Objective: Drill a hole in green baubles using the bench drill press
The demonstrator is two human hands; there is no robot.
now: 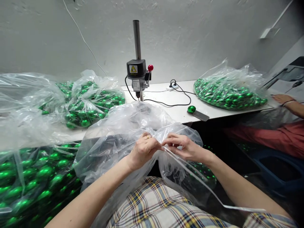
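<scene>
My left hand (144, 149) pinches the gathered edge of a large clear plastic bag (106, 155) in front of my lap. Close by, almost touching it, my right hand (182, 147) is closed with thumb and fingers together on a white string (201, 183). The string trails from between the hands down over my right forearm. The exact point where string and plastic meet is hidden by my fingers. Through the clear film at lower right, some shiny green balls (201, 169) show. The bag's upper part puffs up over the table edge.
A small drill press (137, 74) stands on the white table (163, 112). Bags of green balls (95, 104) lie at left; another bag (230, 91) lies at right. A single ball (191, 109) sits by a phone (200, 116). Another person's arm (291, 104) is at far right.
</scene>
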